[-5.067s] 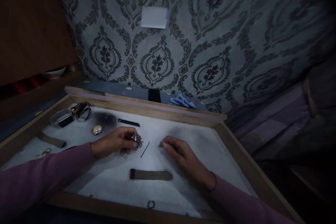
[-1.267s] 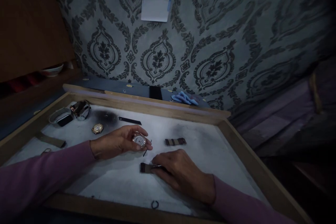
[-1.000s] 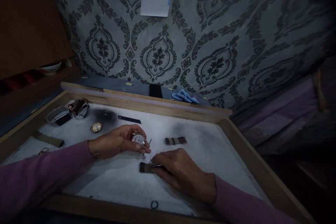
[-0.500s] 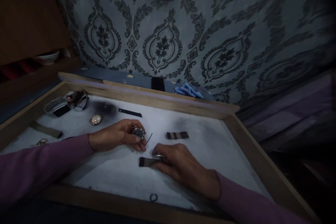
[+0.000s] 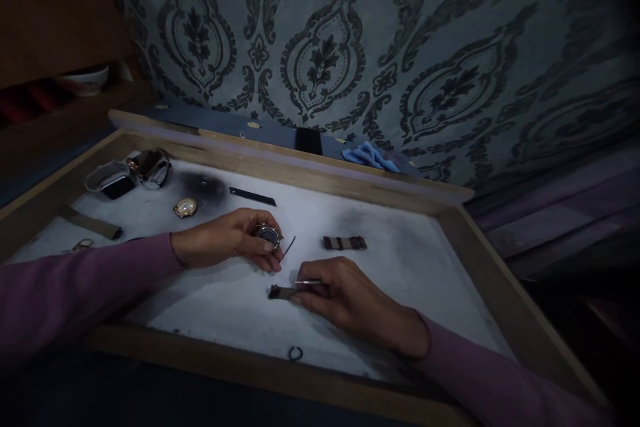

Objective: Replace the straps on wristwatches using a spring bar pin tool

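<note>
Wooden tray (image 5: pixel 280 167) before seemingly papered wall (image 5: pixel 321 60).

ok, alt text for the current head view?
The left hand holds a round metal watch case; the right hand holds an olive-brown strap and a thin shiny metal tool, over a white-floored wooden tray.

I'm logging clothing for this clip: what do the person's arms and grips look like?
The left sleeve and right sleeve are long, plain and dusky purple, with no print visible in this dim light. The left grip and right grip are bare, without gloves.
</note>
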`<state>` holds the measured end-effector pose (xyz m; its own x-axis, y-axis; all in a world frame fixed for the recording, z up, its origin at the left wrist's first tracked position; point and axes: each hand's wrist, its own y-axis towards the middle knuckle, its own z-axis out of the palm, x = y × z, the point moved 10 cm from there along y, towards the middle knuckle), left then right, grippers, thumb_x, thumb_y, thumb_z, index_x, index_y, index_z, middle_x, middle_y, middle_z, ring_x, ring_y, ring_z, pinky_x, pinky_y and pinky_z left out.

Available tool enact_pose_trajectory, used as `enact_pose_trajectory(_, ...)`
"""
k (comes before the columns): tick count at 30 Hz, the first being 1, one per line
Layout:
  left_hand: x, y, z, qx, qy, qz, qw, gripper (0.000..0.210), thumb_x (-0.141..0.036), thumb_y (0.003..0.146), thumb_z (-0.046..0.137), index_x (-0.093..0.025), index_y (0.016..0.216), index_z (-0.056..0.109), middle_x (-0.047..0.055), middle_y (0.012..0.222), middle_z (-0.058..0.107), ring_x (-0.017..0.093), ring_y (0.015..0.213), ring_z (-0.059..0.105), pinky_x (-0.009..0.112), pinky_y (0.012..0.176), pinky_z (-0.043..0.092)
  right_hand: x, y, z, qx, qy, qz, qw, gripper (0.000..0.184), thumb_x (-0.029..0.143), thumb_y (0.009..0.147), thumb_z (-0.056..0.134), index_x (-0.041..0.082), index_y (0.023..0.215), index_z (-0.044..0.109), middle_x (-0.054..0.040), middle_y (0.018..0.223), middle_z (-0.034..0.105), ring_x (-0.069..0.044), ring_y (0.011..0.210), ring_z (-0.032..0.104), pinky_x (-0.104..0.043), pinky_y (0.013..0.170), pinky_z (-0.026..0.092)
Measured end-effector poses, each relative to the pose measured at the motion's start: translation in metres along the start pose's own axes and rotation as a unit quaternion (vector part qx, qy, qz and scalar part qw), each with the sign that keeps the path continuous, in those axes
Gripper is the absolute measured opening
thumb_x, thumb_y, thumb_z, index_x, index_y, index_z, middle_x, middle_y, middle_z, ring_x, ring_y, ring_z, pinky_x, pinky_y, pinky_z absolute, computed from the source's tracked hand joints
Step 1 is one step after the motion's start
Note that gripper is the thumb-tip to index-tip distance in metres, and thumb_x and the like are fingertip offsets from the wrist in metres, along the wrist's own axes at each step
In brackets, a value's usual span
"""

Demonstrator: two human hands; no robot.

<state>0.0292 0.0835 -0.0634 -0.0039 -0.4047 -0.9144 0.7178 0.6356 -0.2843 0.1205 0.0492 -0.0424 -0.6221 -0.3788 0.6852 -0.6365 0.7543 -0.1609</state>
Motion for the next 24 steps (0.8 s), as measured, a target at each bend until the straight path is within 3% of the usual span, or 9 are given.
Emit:
enact_pose_trajectory(3, 0.001, 0.0, 0.001, 0.003, -0.004, -0.002, 1.0, 0.015, -0.017, 0.084, 0.065, -0.013, 0.094, 0.056, 0.007, 0.089, 0.07, 0.017, 0.081, 0.07, 0.027, 0.072, 0.054, -0.002, 0.0, 0.002, 0.012, 0.052, -0.001, 0.999, 0.018, 0.02, 0.083, 0.065, 0.016, 0.066, 0.061, 0.0069, 0.052, 0.041, -0.006, 0.046, 0.035, -0.022, 0.049, 0.025)
enact_pose_trajectory(6, -0.003, -0.001, 0.001, 0.002, -0.011, 0.009, 1.0, 0.023, -0.016, 0.084, 0.064, -0.016, 0.105, 0.053, 0.005, 0.084, 0.07, 0.016, 0.075, 0.07, 0.027, 0.07, 0.054, -0.007, 0.001, 0.003, 0.016, 0.139, 0.014, 0.99, 0.024, 0.03, 0.084, 0.065, 0.016, 0.065, 0.059, 0.0058, 0.056, 0.041, -0.007, 0.05, 0.034, -0.022, 0.048, 0.025)
enact_pose_trajectory(8, -0.007, -0.002, 0.002, -0.003, -0.007, 0.018, 1.0, 0.028, -0.017, 0.085, 0.062, -0.019, 0.111, 0.05, 0.002, 0.081, 0.069, 0.015, 0.072, 0.069, 0.027, 0.069, 0.054, -0.01, 0.002, 0.004, 0.022, 0.229, 0.03, 0.973, 0.031, 0.04, 0.083, 0.066, 0.016, 0.066, 0.057, 0.0049, 0.059, 0.042, -0.008, 0.052, 0.035, -0.021, 0.047, 0.027)
enact_pose_trajectory(11, -0.008, -0.004, 0.006, -0.001, 0.024, 0.01, 1.0, 0.02, -0.02, 0.086, 0.062, -0.017, 0.104, 0.054, 0.002, 0.08, 0.067, 0.013, 0.069, 0.067, 0.025, 0.067, 0.054, -0.016, 0.003, 0.007, 0.029, 0.328, 0.064, 0.942, 0.038, 0.049, 0.078, 0.069, 0.016, 0.065, 0.055, 0.005, 0.059, 0.042, -0.008, 0.052, 0.034, -0.021, 0.047, 0.027)
enact_pose_trajectory(14, -0.008, -0.005, 0.012, 0.01, 0.063, -0.004, 0.998, 0.014, -0.027, 0.089, 0.059, -0.015, 0.095, 0.057, 0.002, 0.078, 0.065, 0.013, 0.064, 0.065, 0.024, 0.062, 0.053, -0.021, 0.004, 0.006, 0.022, 0.354, 0.094, 0.93, 0.039, 0.049, 0.073, 0.074, 0.016, 0.065, 0.054, 0.006, 0.057, 0.042, -0.007, 0.05, 0.033, -0.021, 0.047, 0.026)
enact_pose_trajectory(21, -0.008, -0.004, 0.015, 0.01, 0.055, 0.0, 0.998, 0.031, -0.042, 0.092, 0.054, -0.013, 0.083, 0.06, 0.003, 0.084, 0.06, 0.014, 0.069, 0.067, 0.022, 0.058, 0.052, -0.027, 0.007, -0.003, -0.028, 0.38, 0.082, 0.921, 0.039, 0.047, 0.072, 0.075, 0.017, 0.064, 0.053, 0.0069, 0.055, 0.041, -0.007, 0.05, 0.03, -0.021, 0.046, 0.022)
enact_pose_trajectory(24, -0.003, -0.003, 0.013, 0.002, 0.026, -0.012, 1.0, 0.035, -0.046, 0.092, 0.052, -0.013, 0.082, 0.06, 0.001, 0.078, 0.06, 0.014, 0.066, 0.066, 0.023, 0.058, 0.052, -0.029, 0.008, -0.004, -0.033, 0.389, 0.077, 0.918, 0.039, 0.048, 0.072, 0.075, 0.017, 0.064, 0.053, 0.0071, 0.055, 0.04, -0.007, 0.05, 0.029, -0.021, 0.047, 0.022)
